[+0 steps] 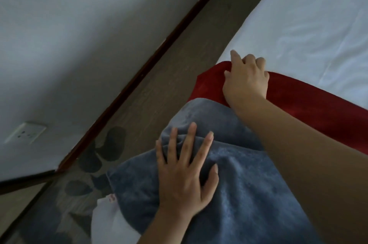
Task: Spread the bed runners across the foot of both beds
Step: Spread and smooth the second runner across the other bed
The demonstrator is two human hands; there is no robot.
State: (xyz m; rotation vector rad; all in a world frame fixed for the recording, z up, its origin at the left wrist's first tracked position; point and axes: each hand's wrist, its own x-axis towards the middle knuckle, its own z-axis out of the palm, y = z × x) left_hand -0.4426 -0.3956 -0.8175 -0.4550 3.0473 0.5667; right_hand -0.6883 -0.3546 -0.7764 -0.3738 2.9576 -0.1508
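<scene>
Left hand point(185, 176): fingers straight and spread, flat on the blue-grey runner point(239, 184), lower centre. Right hand point(246, 80): fingers curled over the far edge of the red runner point(298, 104), centre right. Both runners plush. Red lies across the white bed point(308, 24); blue-grey overlaps its near edge.

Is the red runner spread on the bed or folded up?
Spread: the red runner lies as a flat band across the white bed, right hand gripping its far edge. The grey-blue cloth covers its near part.
</scene>
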